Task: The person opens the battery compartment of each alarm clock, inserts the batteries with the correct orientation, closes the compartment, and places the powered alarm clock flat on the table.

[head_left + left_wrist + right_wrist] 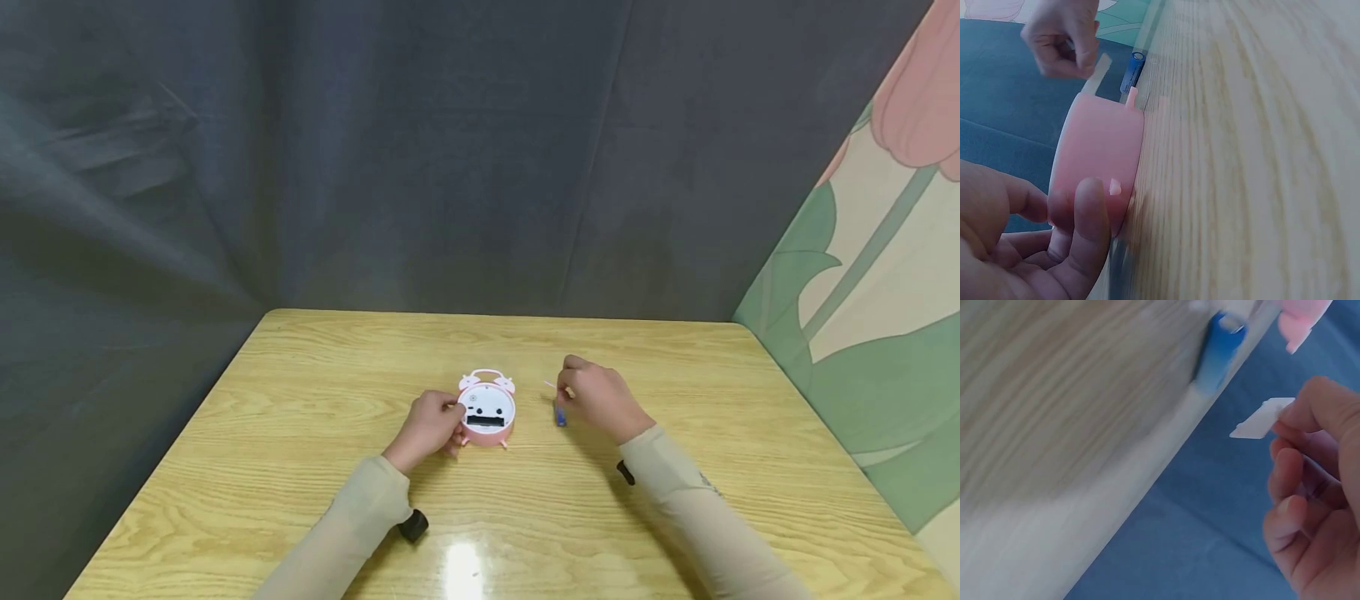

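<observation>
A pink twin-bell alarm clock (489, 398) lies on the table with its white back facing up, and its black battery compartment (485, 422) is uncovered. My left hand (431, 423) grips the clock's left side; in the left wrist view its fingers curl against the pink casing (1100, 134). To the clock's right and above the table, my right hand (602, 402) pinches a small white plastic cover (1263, 420) between thumb and finger. A blue battery (560, 415) lies on the tabletop just under that hand; the right wrist view shows the battery (1219, 353) apart from the fingers.
Light wood grain runs across the table (315, 375). Behind it and along the left hangs a dark curtain (450, 167). On the right stands a wall panel with painted tulips (862, 292). Black straps or devices (413, 526) sit at both wrists.
</observation>
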{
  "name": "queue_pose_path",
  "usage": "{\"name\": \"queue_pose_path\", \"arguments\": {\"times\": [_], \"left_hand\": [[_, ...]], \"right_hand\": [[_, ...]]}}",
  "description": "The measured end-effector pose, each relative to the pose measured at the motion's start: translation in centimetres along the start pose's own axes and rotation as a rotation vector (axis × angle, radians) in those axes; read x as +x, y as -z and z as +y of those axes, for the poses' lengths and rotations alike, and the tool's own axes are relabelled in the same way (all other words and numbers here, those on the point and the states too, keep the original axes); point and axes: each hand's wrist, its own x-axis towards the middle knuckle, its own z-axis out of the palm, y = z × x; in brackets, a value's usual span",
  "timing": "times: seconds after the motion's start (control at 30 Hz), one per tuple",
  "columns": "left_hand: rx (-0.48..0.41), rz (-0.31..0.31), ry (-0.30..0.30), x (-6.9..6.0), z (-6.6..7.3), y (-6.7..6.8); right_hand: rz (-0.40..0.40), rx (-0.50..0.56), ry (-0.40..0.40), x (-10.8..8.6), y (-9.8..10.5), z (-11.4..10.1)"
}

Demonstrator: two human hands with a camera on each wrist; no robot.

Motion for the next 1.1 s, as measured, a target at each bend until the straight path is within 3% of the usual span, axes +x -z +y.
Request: {"name": "queue_pose_path", "arguments": {"times": [0.37,0.83,1.1], "left_hand": [[0.018,0.020,-0.001,0.0,0.2,0.1],[0.006,0.005,0.018,0.0,0.2,0.2],[0.000,-0.007,0.010,0.0,0.0,0.3]], "right_hand": [[-0.117,-0.093,-0.119,-1.1,-0.1,3.2],[-0.172,-0.103,-0.138,-1.4,-0.5,2.9],[-0.182,0.084,-0.231,-0.6,-0.4,1.2]]}}
